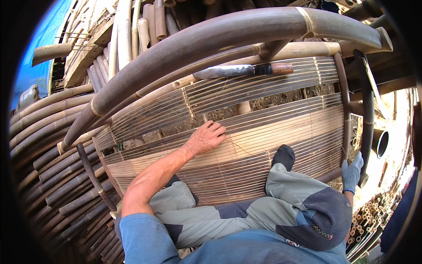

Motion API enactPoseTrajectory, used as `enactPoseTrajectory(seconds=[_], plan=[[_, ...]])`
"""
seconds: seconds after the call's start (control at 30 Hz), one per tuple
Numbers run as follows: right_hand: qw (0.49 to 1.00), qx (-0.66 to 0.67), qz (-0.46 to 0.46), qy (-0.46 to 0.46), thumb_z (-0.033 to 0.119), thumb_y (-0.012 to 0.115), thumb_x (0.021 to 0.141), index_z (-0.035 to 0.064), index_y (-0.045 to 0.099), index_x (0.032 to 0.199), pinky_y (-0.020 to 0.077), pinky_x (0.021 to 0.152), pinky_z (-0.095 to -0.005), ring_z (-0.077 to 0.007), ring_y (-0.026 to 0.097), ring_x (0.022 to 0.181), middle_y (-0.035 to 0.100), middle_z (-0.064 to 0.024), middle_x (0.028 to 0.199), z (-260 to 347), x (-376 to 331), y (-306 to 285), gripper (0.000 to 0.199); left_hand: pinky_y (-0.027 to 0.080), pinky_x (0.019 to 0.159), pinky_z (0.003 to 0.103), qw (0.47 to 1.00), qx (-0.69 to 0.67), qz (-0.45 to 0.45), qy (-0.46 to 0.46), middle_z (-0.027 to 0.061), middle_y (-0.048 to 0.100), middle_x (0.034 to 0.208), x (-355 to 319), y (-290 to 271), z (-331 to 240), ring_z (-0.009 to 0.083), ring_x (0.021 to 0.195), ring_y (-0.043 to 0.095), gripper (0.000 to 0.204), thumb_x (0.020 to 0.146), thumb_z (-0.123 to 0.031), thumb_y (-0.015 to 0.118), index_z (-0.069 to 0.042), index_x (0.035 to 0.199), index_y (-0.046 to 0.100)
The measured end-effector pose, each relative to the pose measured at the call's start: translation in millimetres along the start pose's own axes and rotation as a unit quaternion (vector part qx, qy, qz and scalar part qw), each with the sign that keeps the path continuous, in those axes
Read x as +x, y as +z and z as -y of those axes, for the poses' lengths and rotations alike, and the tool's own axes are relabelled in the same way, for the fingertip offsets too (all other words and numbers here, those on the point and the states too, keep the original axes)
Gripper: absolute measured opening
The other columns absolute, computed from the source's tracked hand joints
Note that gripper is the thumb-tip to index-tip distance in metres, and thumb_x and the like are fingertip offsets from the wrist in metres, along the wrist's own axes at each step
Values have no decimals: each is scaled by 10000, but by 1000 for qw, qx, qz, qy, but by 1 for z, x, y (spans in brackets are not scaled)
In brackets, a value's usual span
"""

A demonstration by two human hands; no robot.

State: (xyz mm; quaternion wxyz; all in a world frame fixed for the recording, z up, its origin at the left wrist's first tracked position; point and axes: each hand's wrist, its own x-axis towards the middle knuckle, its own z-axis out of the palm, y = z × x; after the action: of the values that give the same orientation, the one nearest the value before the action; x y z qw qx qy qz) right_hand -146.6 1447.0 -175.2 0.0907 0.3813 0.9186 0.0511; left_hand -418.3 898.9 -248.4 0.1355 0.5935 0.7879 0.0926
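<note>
bamboo slat frame [272, 132], knife [241, 70] on top, L hand [205, 137] flat on slats

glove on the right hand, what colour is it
Light blue-grey, seen in the head view: the glove covers the right hand gripping the dark frame pole.

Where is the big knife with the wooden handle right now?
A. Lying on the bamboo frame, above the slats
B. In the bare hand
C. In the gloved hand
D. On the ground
A: the knife lies across the bamboo frame, untouched, while the left hand rests flat on the slats.
</note>
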Motion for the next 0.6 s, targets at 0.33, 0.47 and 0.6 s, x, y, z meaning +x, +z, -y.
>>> enactPoseTrajectory(seconds=[0.33, 0.47, 0.6], plan=[[805, 345, 242, -417, 309, 757, 816, 24, 272, 1515, 504, 1013, -417, -353, 616, 1155, 550, -280, 1323, 353, -95, -12, 897, 472, 705, 363, 879, -392, 110, -248, 77, 573, 826, 28, -18, 22, 239, 776, 567, 156, 865, -176, 620, -46, 938, 571], [694, 459, 518, -199, 332, 712, 895, 3, 588, 1275, 591, 569, -277, -106, 622, 616, 630, -55, 824, 375, -78, -48, 517, 451, 645, 302, 848, -514, 14, -132, -2, 536, 753, 41, -50, 33, 110, 682, 494, 278, 846, -214, 652, -49, 1065, 604], [735, 602, 286, -122, 261, 694, 933, 34, 705, 1072, 537, 521, -253, -64, 513, 532, 521, 18, 681, 317, -34, -105, 266, 516, 701, 374, 873, -366, -93, -309, 137, 673, 782, 13, -57, 55, 258, 736, 647, 210, 861, -190, 599, -13, 950, 669]])
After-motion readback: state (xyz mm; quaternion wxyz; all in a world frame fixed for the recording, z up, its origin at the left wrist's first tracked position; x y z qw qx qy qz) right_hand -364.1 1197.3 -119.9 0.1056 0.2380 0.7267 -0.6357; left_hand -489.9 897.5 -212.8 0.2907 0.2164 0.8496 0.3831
